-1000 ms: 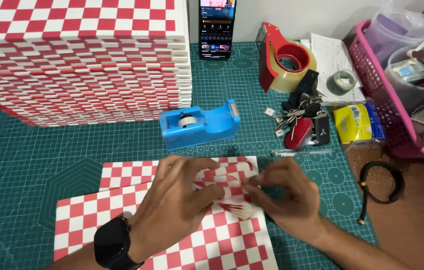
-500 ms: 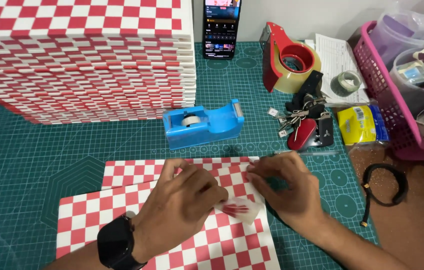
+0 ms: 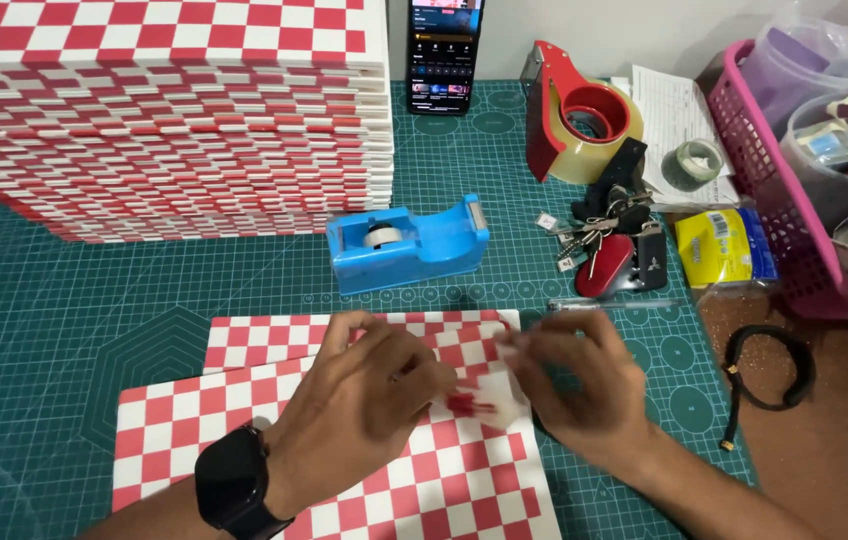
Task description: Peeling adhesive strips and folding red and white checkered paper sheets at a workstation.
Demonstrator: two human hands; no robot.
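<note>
My left hand [image 3: 369, 405] and my right hand [image 3: 579, 385] meet over a red-and-white checkered sheet [image 3: 384, 480] lying on the green cutting mat [image 3: 94, 300]. Between their fingertips they pinch a small white piece with red marks [image 3: 484, 400], blurred by motion. A second checkered sheet [image 3: 274, 340] lies partly under the first. A black watch [image 3: 234, 480] sits on my left wrist. Just beyond the hands stands a blue tape dispenser [image 3: 409, 245].
A tall stack of checkered sheets [image 3: 164, 120] fills the back left. A phone [image 3: 444, 55] leans at the back. To the right are a red packing-tape dispenser [image 3: 579, 115], keys [image 3: 609, 240], a yellow packet [image 3: 719, 248], a pink basket [image 3: 784, 200] and a black cord loop [image 3: 769, 375].
Both hands have shifted slightly toward me and to the right over the sheet, still working the small white piece between the fingertips.
</note>
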